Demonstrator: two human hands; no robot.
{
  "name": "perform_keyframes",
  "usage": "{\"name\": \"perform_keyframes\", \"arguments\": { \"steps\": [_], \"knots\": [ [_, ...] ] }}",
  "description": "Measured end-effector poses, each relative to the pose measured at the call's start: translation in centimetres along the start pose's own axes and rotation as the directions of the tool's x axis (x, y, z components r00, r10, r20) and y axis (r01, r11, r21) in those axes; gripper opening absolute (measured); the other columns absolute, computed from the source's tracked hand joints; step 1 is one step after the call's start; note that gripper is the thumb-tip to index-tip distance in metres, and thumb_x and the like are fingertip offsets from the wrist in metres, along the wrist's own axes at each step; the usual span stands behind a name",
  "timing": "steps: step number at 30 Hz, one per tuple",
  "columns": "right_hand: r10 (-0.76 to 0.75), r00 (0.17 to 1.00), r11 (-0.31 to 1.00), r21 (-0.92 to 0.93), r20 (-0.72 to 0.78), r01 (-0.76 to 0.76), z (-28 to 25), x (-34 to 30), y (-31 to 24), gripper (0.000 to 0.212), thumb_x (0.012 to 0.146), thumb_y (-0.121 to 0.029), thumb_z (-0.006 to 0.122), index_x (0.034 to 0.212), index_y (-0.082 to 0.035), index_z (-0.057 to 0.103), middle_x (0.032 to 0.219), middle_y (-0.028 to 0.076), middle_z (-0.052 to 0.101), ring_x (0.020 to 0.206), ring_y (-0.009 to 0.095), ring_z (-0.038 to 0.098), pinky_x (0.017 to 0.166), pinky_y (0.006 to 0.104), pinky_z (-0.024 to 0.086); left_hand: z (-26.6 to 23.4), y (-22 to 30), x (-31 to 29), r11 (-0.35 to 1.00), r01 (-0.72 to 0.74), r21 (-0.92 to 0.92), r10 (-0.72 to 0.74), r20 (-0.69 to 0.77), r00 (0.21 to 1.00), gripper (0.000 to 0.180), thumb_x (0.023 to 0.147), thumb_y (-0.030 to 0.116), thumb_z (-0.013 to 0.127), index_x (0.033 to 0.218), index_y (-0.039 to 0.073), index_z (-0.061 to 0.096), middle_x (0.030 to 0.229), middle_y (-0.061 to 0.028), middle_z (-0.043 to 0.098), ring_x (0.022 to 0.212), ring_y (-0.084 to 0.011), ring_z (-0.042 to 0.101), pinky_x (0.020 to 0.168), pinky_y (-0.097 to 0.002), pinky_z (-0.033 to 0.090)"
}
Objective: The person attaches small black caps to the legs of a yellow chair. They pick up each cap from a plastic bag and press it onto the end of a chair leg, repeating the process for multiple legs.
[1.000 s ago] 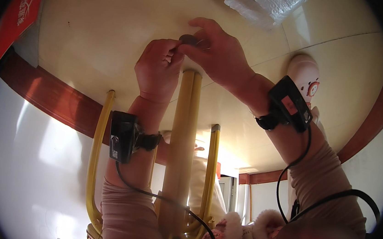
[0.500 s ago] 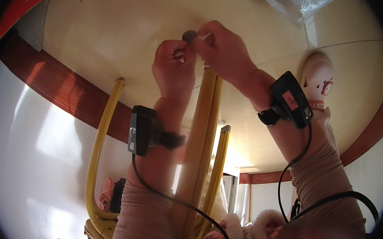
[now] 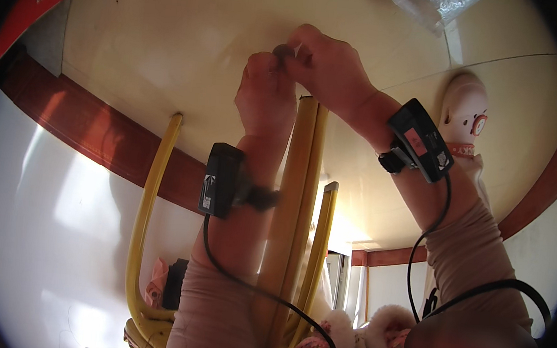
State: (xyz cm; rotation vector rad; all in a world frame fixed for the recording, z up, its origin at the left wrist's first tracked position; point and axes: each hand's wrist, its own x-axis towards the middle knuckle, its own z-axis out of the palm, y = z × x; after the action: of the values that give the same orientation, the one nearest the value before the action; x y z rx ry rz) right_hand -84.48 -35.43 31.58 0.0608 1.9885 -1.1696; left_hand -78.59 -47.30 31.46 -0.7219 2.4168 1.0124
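Note:
A small dark round piece point(image 3: 283, 52) sits between my two hands, above the end of a broad yellow bar; its kind is not clear. My right hand point(image 3: 325, 68) pinches it from the right with thumb and bent fingers. My left hand point(image 3: 266, 95) is closed right beside it, fingers curled with the tips against the piece; whatever else it holds is hidden. Just below the hands, the broad yellow bar point(image 3: 301, 156) runs down between my forearms, its end standing free of my fingers as far as I can see.
Yellow bent-tube legs point(image 3: 147, 215) and another yellow leg point(image 3: 320, 245) rise around the bar. A pale slipper point(image 3: 464, 111) is on the tiled floor at right. Clear plastic wrap point(image 3: 435, 4) lies at the far edge, a red box point(image 3: 29, 9) at far left. Black cables point(image 3: 260, 292) hang from wrist devices.
Both hands have shifted slightly, the left one to the right and upward, turning so its curled fingers show less. The dark piece has moved a little right with them.

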Motion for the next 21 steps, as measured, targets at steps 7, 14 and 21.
{"name": "perform_keyframes", "arguments": {
  "steps": [7,14,21],
  "knots": [
    [0.142,0.964,0.937,-0.344,0.224,-0.058,-1.1,1.0,-1.3,0.02,0.085,-0.018,0.055,0.086,0.001,0.059,0.075,0.015,0.064,0.07,0.032,0.063,0.06,0.0391,0.049,-0.4,-0.4,-0.3,0.996,-0.071,0.058,0.071,-0.008,0.997,0.02,0.084,0.019,0.063,0.091,0.01,0.046,0.085,-0.0103,0.058,0.075,-0.0347,0.06,0.064,-0.0437,0.049],
    [0.127,0.918,0.941,-0.337,0.377,0.008,-0.5,0.4,0.4,0.019,0.084,-0.021,0.055,0.084,-0.003,0.059,0.078,0.016,0.064,0.075,0.035,0.063,0.066,0.0422,0.05,-0.7,-2.2,-0.6,0.99,0.002,0.141,-0.011,0.064,0.998,0.013,0.085,0.016,0.057,0.086,0.007,0.048,0.081,-0.0129,0.059,0.073,-0.0368,0.06,0.065,-0.046,0.048],
    [0.02,0.935,0.841,-0.511,0.355,0.176,0.8,-0.6,3.5,0.014,0.078,-0.015,0.059,0.089,-0.005,0.059,0.082,0.015,0.064,0.078,0.033,0.063,0.067,0.0443,0.05,-0.1,-4.8,-1.4,0.985,0.055,0.164,-0.083,0.168,0.982,0.012,0.084,0.017,0.057,0.086,0.007,0.051,0.076,-0.0123,0.061,0.071,-0.0344,0.061,0.066,-0.0447,0.048]
  ]
}}
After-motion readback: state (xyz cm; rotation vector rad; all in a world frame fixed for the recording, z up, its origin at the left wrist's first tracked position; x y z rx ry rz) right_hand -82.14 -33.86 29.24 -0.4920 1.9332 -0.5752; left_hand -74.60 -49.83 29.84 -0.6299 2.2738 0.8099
